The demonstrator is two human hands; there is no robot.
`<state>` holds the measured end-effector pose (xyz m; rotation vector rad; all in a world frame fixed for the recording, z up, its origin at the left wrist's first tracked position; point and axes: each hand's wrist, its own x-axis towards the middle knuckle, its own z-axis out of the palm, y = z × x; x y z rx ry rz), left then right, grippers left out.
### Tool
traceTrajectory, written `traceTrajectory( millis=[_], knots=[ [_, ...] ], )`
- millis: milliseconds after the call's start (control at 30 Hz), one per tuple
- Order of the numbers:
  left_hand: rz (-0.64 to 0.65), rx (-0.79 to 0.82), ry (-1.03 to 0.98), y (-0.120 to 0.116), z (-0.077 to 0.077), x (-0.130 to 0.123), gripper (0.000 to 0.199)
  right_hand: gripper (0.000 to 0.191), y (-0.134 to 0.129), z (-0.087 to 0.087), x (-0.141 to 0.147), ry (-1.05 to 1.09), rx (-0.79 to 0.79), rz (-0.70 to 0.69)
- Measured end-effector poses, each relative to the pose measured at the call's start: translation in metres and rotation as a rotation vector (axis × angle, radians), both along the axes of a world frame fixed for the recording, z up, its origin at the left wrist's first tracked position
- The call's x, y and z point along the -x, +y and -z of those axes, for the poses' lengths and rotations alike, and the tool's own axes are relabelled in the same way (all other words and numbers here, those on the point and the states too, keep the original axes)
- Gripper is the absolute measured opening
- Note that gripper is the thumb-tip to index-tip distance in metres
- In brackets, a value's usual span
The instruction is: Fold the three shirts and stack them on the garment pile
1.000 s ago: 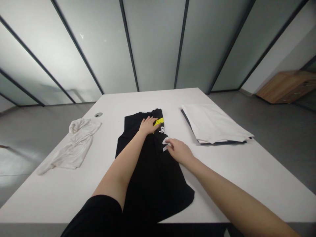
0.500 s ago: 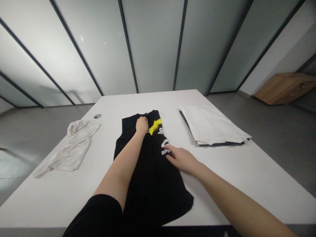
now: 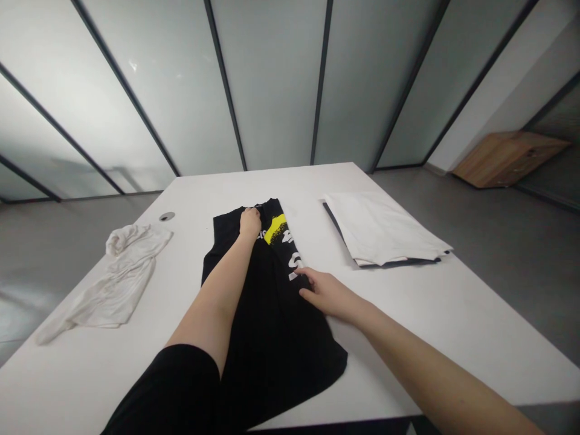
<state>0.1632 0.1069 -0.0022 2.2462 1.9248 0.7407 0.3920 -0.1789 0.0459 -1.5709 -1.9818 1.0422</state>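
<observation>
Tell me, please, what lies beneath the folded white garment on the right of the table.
Under the folded white garment lies dark fabric, showing only as a thin strip along its left and front edges. Its shape and any print are covered.

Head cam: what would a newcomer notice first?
A black T-shirt with a yellow print lies lengthwise mid-table, the left hand at its collar and the right hand on its right edge. A folded white stack sits to the right on the white table, a crumpled white garment to the left.
</observation>
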Motion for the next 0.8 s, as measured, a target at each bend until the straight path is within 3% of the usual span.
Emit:
traceTrajectory(
  millis=[200,500,633,800],
  knots=[
    [-0.017,0.014,0.050,0.011,-0.003,0.001,0.033,0.058,-0.001,-0.005,-0.001,0.076,0.187,0.035],
    [-0.110,0.040,0.119,0.023,-0.021,0.013,0.038,0.062,-0.002,-0.007,-0.006,0.041,0.052,-0.050],
    [-0.139,0.038,0.210,0.013,-0.030,0.017,0.039,0.056,-0.003,-0.015,-0.011,-0.045,0.104,-0.156],
    [-0.091,0.020,0.186,-0.018,-0.046,0.000,0.034,0.050,-0.005,-0.033,-0.024,-0.234,0.226,-0.314]
  ],
)
